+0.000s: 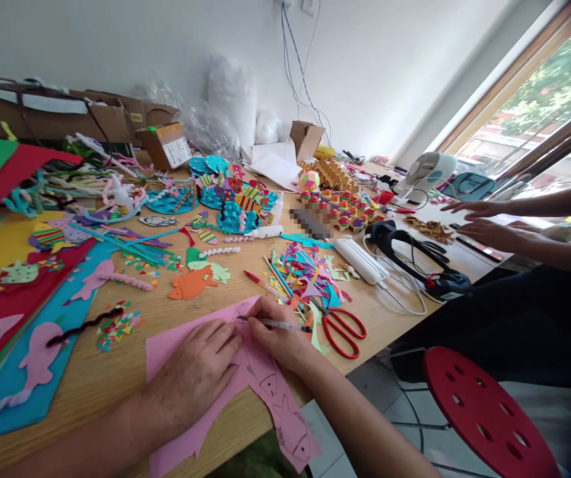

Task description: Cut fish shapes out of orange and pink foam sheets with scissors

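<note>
A pink sheet of paper (176, 352) lies at the near edge of the wooden table (111, 372), with fish outlines drawn on it. My left hand (193, 368) presses flat on the pink sheet, fingers spread. My right hand (278, 335) grips a pen (278, 324) with its tip on the paper near the sheet's upper edge. Red-handled scissors (342, 328) lie just right of my right hand. An orange paper fish (190, 284) lies a little beyond the sheet.
Coloured paper scraps (305, 269), pipe cleaners and blue paper craft pieces (230, 199) cover the table. Felt sheets (11, 285) lie at left. Another person's two hands (479, 222) rest on the table at right. A red stool (485, 411) stands near right. Cardboard boxes (166, 143) sit at the back.
</note>
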`<state>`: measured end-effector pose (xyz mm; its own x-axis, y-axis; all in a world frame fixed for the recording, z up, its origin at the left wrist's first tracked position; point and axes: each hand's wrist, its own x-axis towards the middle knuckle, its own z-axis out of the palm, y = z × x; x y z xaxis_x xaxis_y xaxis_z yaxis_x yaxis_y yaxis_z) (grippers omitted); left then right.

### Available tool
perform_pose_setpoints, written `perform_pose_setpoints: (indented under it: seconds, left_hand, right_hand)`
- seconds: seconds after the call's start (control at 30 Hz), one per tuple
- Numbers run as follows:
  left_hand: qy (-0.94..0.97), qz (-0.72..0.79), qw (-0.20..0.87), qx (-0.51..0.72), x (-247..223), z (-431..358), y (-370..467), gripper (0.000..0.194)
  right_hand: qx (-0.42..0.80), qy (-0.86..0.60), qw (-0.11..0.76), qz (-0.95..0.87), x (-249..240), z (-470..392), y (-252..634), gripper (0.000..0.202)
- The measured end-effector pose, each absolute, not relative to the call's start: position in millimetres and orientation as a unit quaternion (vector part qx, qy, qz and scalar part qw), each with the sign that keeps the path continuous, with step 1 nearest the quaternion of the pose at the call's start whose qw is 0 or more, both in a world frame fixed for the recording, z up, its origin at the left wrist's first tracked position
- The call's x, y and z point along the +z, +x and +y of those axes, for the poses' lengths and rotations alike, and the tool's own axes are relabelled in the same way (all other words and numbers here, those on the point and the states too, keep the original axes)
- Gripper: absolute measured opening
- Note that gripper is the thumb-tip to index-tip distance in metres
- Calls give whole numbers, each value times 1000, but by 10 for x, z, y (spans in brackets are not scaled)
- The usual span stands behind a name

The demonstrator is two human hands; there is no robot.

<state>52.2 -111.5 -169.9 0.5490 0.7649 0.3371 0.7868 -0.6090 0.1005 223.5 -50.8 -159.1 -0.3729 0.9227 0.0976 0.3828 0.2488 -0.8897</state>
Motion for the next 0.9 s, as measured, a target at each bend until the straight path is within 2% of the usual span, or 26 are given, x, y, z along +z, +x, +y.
perform_pose_setpoints:
  seconds: [0.9]
  left_hand:
    - [-884,-435,30,-172,-1662,-1108,532,35]
  right_hand:
    - [409,-462,319,-719,-1562,-508,2232,14]
